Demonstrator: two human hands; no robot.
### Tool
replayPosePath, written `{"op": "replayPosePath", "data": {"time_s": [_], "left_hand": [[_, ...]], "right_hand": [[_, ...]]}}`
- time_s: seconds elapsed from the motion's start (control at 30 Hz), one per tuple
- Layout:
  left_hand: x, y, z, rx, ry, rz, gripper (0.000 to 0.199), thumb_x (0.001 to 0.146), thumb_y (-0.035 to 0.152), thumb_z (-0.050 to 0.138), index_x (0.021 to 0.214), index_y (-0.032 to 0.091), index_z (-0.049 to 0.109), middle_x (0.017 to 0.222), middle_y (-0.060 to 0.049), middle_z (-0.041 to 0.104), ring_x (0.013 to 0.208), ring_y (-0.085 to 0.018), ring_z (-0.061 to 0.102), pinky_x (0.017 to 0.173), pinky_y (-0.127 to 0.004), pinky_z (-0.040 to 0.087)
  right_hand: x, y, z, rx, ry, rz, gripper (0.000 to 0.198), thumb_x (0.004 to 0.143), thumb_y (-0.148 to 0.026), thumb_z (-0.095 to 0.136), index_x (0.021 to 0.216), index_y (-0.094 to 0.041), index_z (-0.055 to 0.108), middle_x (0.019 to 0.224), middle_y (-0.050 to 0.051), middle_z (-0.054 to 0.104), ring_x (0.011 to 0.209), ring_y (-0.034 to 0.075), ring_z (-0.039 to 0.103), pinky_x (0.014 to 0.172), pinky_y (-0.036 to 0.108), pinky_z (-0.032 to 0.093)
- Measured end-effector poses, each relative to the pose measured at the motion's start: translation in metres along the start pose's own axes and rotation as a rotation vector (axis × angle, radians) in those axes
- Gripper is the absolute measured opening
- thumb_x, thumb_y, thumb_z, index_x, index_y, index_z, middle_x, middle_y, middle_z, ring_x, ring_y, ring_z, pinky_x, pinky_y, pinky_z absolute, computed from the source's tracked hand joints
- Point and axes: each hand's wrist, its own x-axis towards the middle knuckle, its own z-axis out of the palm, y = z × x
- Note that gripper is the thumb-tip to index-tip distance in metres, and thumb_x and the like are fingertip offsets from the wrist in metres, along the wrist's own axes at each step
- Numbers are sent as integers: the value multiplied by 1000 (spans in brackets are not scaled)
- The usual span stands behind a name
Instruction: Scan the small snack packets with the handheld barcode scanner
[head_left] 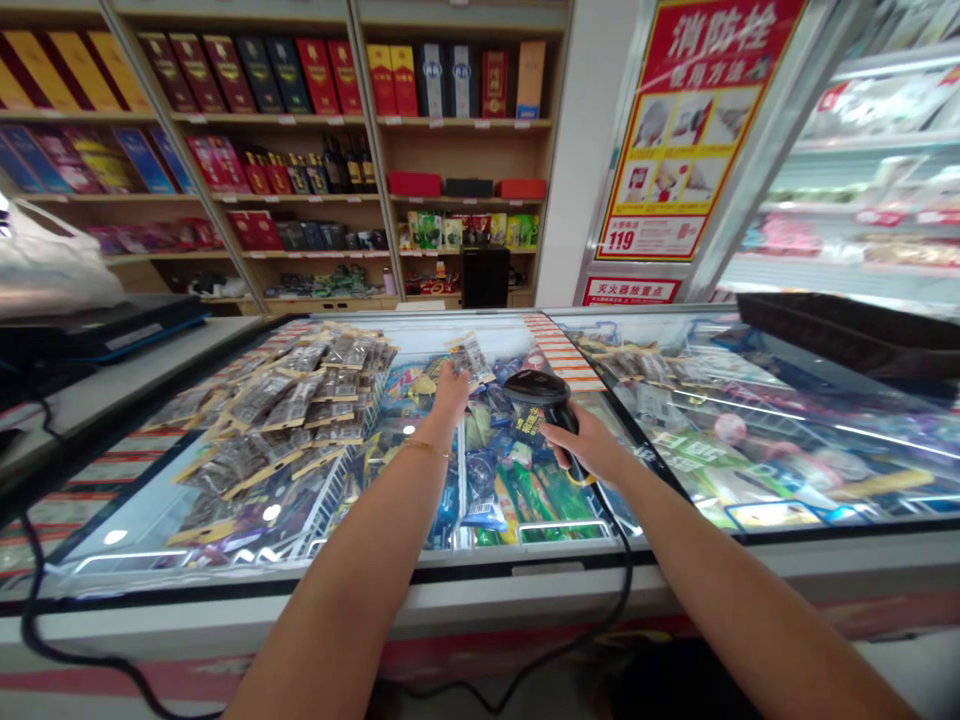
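In a shop, over a glass-topped freezer (pixel 487 610). Nearest, looping across the front edge, a black cable (pixel 628 565); liable to snag there and drag the scanner aside if pulled taut. Farther in, right of the middle of the glass, a black barcode scanner (pixel 544 395), gripped by the handle in the right hand (pixel 585 440), fingers wrapped around, head toward the left. Just beyond and to the left, nearer the far edge, a small packet (pixel 474 355), pinched in the left hand (pixel 450 385), fingers closed on the near end; unclear whether touching the glass or above it. Likely to slip or swing if pinched only at one end, or to be bumped by the scanner with both so close. Beneath the glass, bright bagged goods (pixel 517 500); apt to mislead the scanner if tilted down at them. Toward the left edge, a heap of similar packets (pixel 322 385), loosely overlapping; prone to slide if brushed by an arm. Near the far right corner, a black tray (pixel 847 330). Beyond the far edge, shelves (pixel 465 122) of boxes and bottles, beside a red poster (pixel 675 130).
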Motion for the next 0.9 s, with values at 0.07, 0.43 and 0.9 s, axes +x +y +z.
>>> {"op": "replayPosePath", "data": {"time_s": [0.07,0.43,0.9], "left_hand": [[-1,2,0,-8,-3,13,20,77,19,67,95,21,57,87,-3,71,85,-19,68,80,-32,54],[-15,25,62,104,-66,-115,16,82,12,63,93,20,55,84,-4,68,84,-18,69,84,-37,56],[-49,-3,312,-113,-510,-253,16,85,17,70,99,18,62,93,-7,66,87,-20,69,79,-36,59]], "right_hand": [[0,0,0,3,10,3,30,80,-41,70,93,-21,52,54,-7,56,40,10,50,45,23,41],[-3,-15,-42,261,258,59,38,71,-45,75,87,-21,51,61,-6,57,36,9,50,37,23,37],[-65,23,-214,160,707,154,42,65,-41,83,90,-19,58,61,-3,58,39,10,51,35,22,37]]}}
